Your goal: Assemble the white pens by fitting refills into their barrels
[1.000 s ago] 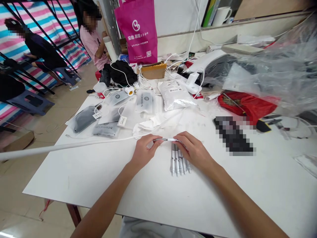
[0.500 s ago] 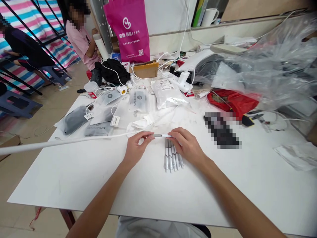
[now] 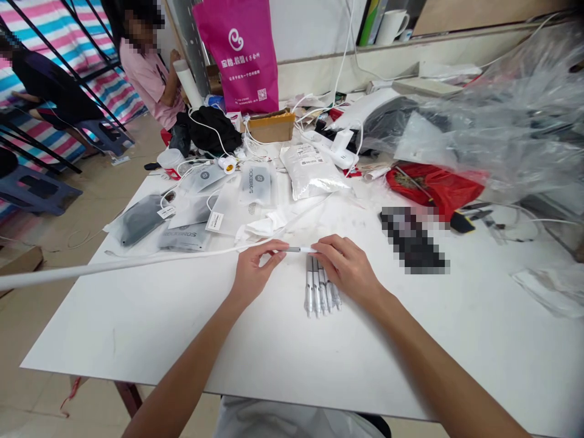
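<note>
A grey and white pen (image 3: 294,249) lies level between my two hands, just above the white table (image 3: 269,340). The thumb and fingers of my left hand (image 3: 258,267) pinch its grey end. On its white end, my right hand (image 3: 344,264) closes with thumb and fingers, hiding part of the barrel. Several white pens with grey grips (image 3: 319,292) lie side by side on the table under the fingers of my right hand, which cover some of their upper ends.
Packaged pouches (image 3: 185,237) and a white plastic parcel (image 3: 312,170) lie beyond my hands. A pixelated dark object (image 3: 413,240) is at right, near a red bag (image 3: 438,188). A white cable (image 3: 137,264) crosses at left. Two people sit at the far left.
The gap between the pen's grey and white parts has closed, and the two now meet. The whole view has shifted slightly. The row of pens stays put.
</note>
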The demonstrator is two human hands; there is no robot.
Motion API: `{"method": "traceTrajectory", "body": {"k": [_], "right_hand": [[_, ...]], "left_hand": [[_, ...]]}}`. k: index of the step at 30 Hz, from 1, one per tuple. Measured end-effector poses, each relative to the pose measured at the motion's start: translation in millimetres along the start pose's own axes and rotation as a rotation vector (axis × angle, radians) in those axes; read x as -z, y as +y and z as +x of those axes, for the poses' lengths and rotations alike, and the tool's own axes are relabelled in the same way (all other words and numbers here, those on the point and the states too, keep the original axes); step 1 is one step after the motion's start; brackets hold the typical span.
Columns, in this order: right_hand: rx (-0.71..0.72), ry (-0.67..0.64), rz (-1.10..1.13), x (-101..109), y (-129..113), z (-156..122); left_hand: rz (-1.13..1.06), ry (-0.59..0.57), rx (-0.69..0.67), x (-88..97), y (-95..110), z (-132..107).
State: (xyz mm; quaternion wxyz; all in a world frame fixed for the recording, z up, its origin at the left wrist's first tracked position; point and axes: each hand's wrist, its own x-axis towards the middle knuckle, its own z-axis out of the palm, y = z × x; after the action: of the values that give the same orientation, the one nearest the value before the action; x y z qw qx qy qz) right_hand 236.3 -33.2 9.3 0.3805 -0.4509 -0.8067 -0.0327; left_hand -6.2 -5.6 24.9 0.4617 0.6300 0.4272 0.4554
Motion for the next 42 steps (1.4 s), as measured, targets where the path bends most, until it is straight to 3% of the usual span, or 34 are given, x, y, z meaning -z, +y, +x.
{"method": "traceTrajectory", "body": {"k": [2,5,10,14,16,19,22,26,28,33,37,42], "right_hand": [[0.016,0.005,-0.002,0,0,0],[0.026,0.011,-0.006,-1,0,0],[-0.008,-0.002,0.007,-2,0,-1],[-0.001,-0.007,0.019,-1,1,0],[-0.019,-0.025,0.072,3,0,2],[-0.138,-0.079,0.250,11,-2,6],[-0.378,-0.107,0.502,17,-3,9],[-0.626,0.049,0.872,17,0,14],[-0.651,0.174,0.995,16,3,19],[-0.730,0.326,1.208,28,16,29],[-0.683,0.432,1.247,43,34,30],[-0.523,0.429,1.167,55,52,21]], "left_hand": [[-0.032,-0.005,-0.004,-0.1,1,0],[-0.045,0.011,0.110,-0.1,1,1],[-0.068,-0.009,0.059,-0.3,0,1],[-0.067,0.002,0.194,0.0,0,1],[-0.073,0.018,0.184,0.7,0,0],[-0.060,0.040,0.132,1.4,2,-1],[-0.070,0.027,0.121,0.4,4,-2],[-0.101,-0.052,0.155,-2.5,5,-3],[-0.094,-0.074,0.135,-3.1,4,-4],[-0.052,-0.069,0.121,-0.6,1,-4],[-0.029,-0.046,0.157,1.3,-2,-4],[0.016,-0.045,0.175,1.4,-4,-4]]}}
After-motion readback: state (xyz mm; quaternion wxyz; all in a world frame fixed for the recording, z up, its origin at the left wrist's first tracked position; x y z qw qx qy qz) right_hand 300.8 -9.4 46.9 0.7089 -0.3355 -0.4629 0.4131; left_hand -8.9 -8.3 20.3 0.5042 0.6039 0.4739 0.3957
